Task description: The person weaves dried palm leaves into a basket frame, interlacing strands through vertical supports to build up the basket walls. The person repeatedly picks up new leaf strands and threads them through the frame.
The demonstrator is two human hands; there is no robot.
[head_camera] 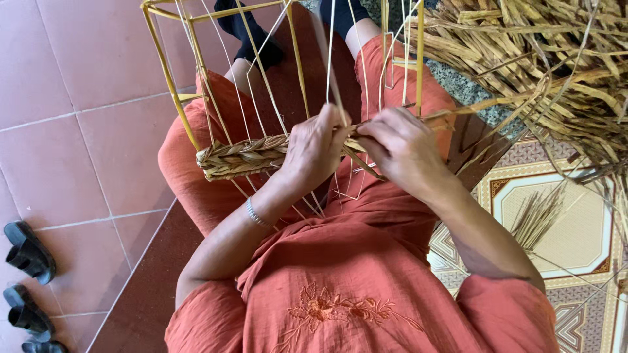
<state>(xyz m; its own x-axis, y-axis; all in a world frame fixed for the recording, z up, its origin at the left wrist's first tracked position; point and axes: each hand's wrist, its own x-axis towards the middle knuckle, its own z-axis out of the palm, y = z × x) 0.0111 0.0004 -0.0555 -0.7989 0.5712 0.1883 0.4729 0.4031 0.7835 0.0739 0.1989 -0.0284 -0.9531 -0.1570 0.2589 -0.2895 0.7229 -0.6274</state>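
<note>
On the tiled floor (98, 78) at far left lie black sandals (27, 252), three partly in view. One yellow wire frame (171, 78) rests on the person's lap, strung with thin upright strands, and one braided straw band (239, 157) runs across it, its long axis left to right, ending at the hands. The left hand (314, 147) sits right on the braid's end, fingers curled and pinching the strands. The right hand (399, 147), just beside it, pinches a loose straw strip (471, 108) that trails off rightward. Further right lies one large heap of dried straw (556, 59), nearer the right hand.
</note>
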